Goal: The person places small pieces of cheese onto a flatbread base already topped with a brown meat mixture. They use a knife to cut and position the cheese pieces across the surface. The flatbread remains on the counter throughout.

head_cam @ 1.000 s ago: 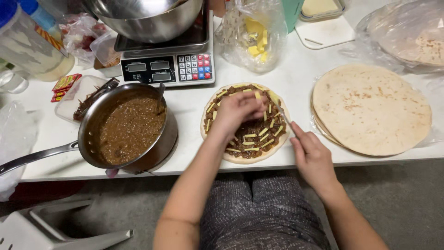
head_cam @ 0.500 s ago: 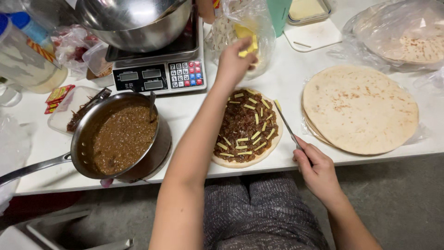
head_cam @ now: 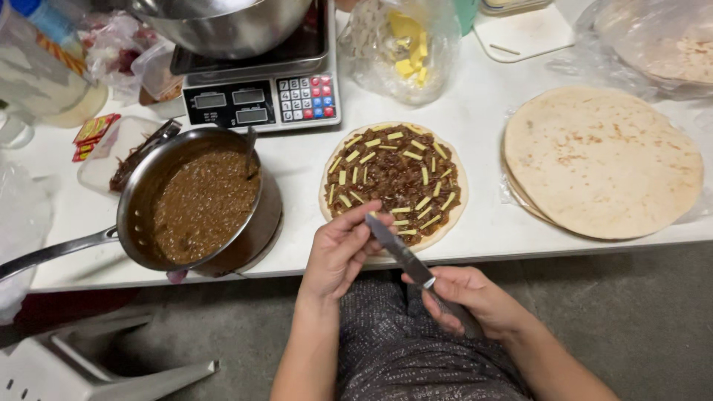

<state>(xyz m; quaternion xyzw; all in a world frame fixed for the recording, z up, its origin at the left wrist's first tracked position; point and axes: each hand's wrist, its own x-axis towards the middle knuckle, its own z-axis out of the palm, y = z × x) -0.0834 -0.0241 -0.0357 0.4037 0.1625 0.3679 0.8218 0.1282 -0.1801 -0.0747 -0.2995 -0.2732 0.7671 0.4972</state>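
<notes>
A round tortilla [head_cam: 394, 182] spread with brown filling and yellow cheese strips lies near the table's front edge. My right hand [head_cam: 475, 297] grips the handle of a knife [head_cam: 397, 249] in front of the table, blade pointing up to the left. My left hand [head_cam: 342, 249] pinches the blade's tip just below the topped tortilla. A clear bag of yellow cheese pieces [head_cam: 405, 46] stands behind the tortilla.
A pan of brown filling [head_cam: 197, 204] sits at the left, its long handle pointing left. Behind it is a digital scale [head_cam: 260, 93] carrying a steel bowl [head_cam: 223, 18]. A stack of plain tortillas [head_cam: 601, 160] lies at the right. A white stool [head_cam: 96, 364] stands on the floor.
My left hand came back from the cheese bag to the knife's tip. My right hand lifted the knife off the table edge and drew it toward my lap.
</notes>
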